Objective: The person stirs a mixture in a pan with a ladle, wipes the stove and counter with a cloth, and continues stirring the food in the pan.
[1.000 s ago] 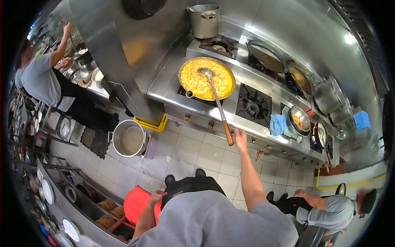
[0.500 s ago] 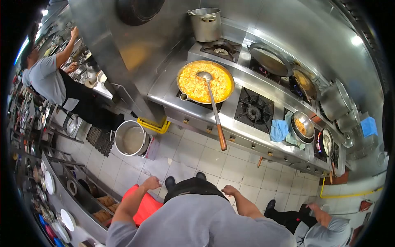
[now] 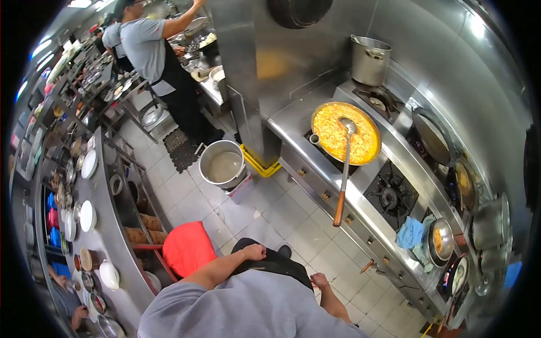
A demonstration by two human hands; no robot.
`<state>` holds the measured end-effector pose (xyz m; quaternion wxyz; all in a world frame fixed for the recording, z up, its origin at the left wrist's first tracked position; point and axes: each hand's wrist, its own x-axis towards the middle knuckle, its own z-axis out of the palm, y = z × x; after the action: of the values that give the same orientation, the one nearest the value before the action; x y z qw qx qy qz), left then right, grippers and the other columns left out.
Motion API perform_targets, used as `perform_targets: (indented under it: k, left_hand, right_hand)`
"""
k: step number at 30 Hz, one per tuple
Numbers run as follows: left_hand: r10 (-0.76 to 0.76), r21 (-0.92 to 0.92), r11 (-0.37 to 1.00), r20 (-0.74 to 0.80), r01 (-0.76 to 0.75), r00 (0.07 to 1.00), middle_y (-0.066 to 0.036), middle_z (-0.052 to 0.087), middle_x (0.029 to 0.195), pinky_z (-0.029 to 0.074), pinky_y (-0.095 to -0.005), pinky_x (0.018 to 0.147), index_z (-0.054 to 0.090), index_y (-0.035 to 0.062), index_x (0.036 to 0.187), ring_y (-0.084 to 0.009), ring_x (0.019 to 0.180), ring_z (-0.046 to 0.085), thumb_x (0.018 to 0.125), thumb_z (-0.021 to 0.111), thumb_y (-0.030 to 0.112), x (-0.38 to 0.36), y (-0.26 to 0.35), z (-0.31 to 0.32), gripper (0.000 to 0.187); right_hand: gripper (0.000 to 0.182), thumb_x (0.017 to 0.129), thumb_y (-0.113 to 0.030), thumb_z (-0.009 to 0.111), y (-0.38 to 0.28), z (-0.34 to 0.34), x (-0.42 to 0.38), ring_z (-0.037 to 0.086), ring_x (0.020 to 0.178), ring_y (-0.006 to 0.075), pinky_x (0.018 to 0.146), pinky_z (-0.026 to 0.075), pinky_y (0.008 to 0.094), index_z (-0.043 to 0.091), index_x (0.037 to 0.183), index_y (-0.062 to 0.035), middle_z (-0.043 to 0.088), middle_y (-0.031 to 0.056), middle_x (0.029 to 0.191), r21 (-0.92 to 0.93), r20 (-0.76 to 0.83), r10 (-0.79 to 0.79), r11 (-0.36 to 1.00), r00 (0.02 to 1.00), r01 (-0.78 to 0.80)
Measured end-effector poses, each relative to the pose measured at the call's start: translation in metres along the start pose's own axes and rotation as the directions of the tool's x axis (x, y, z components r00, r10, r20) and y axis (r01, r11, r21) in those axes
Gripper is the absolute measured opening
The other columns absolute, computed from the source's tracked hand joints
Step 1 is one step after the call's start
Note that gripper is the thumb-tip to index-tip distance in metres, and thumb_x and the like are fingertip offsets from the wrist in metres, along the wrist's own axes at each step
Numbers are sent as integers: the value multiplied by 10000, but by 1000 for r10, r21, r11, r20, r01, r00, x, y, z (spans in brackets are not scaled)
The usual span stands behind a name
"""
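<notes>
My left hand [image 3: 255, 252] hangs in front of my dark apron near my waist, its fingers curled; whether it holds anything is hidden. On the other side of the apron, my right hand [image 3: 319, 280] is also curled, with something small and reddish beside it that I cannot make out. Neither hand touches the stove. Ahead, a wide pan [image 3: 324, 143] full of orange-yellow food stands on the stove, and a ladle [image 3: 345, 169] with a wooden handle lies across it, the handle sticking out over the front edge. A red cloth or cover [image 3: 190, 248] is close to my left arm.
A large pot [image 3: 222, 164] stands low on the tiled floor by a yellow frame [image 3: 260, 168]. Behind it a co-worker [image 3: 163, 56] faces a counter. The left counter [image 3: 115, 231] carries white bowls. An unused-looking burner [image 3: 390, 196], cloths [image 3: 411, 232] and more pans line the stove.
The view has turned left, so the stove has shifted right and more of the left counter shows. My left hand is now over the apron. The person at the lower right has left the view.
</notes>
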<state>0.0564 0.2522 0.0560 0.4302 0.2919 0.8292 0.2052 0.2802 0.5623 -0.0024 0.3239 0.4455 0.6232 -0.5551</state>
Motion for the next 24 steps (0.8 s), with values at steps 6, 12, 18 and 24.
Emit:
perform_targets:
  k: [6,12,18,24]
  left_hand:
    - [-283,-241,943,-218,230,934,-154,645,870,477,-395,765,638,51,859,-316,850,608,724,593,271,-23,-74,11,262]
    - [-163,-12,987,-96,163,982,-220,624,877,472,-423,768,652,10,818,-362,850,596,724,566,324,-79,-154,29,338]
    - [-372,-257,912,-183,321,910,-173,636,917,481,-389,767,638,33,883,-313,874,606,753,561,375,-137,-208,42,373]
    - [-442,-248,870,-8,427,897,-182,640,901,480,-383,765,634,27,905,-288,870,615,741,587,364,-195,-256,63,379]
  right_hand:
    - [118,796,-141,555,-22,25,8,586,650,158,530,521,346,569,844,-33,587,64,741,-114,37,-51,992,998,55]
    - [193,824,-194,546,-47,51,-9,605,707,170,574,525,362,535,954,-51,597,70,815,-79,-8,-48,996,999,47]
    - [573,830,-516,523,-70,114,-56,571,947,246,777,477,455,501,1152,-42,589,144,1012,-151,170,203,972,964,-178]
    - [811,794,-690,395,-66,177,-96,603,915,301,809,474,432,499,1194,8,586,171,1099,-395,200,265,903,943,-170]
